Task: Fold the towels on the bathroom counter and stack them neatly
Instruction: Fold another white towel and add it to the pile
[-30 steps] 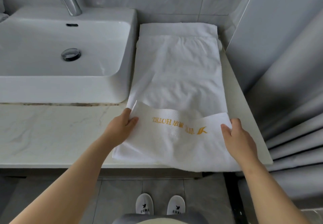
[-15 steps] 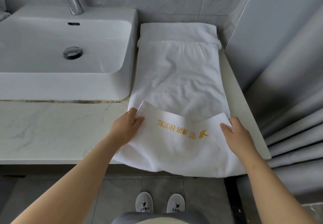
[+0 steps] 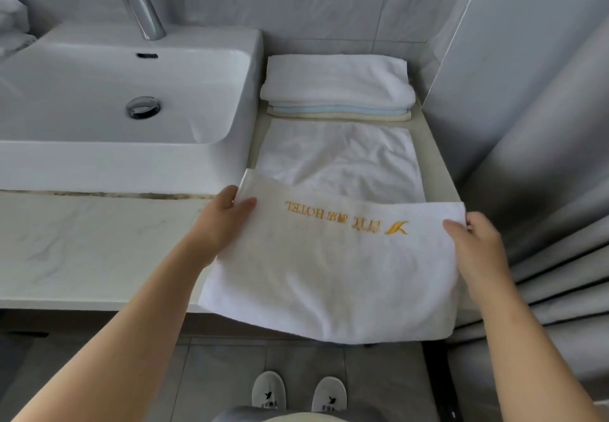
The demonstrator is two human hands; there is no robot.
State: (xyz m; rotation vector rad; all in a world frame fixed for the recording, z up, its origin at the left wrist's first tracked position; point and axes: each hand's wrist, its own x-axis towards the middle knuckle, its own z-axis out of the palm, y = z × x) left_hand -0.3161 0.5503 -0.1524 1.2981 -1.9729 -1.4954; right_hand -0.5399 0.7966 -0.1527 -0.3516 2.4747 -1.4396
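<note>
A white hotel towel (image 3: 329, 273) with gold lettering lies on the counter, right of the sink, its near end folded up over itself and hanging past the counter's front edge. My left hand (image 3: 224, 220) grips the folded end's left corner. My right hand (image 3: 474, 243) grips its right corner. The flat, wrinkled far part of the towel (image 3: 339, 158) stretches away from me. Behind it, against the wall, sits a stack of folded towels (image 3: 336, 85): a thick white one on top, thin blue and cream ones beneath.
A white basin (image 3: 115, 108) with a chrome tap (image 3: 138, 3) fills the left. The marble counter (image 3: 82, 240) runs in front of it. A grey wall and pleated curtain (image 3: 543, 207) close off the right. Slippered feet (image 3: 296, 392) stand on the floor tiles below.
Both hands have lifted the towel's lettered end up and away from me. The far end has drawn back, uncovering the folded stack at the wall.
</note>
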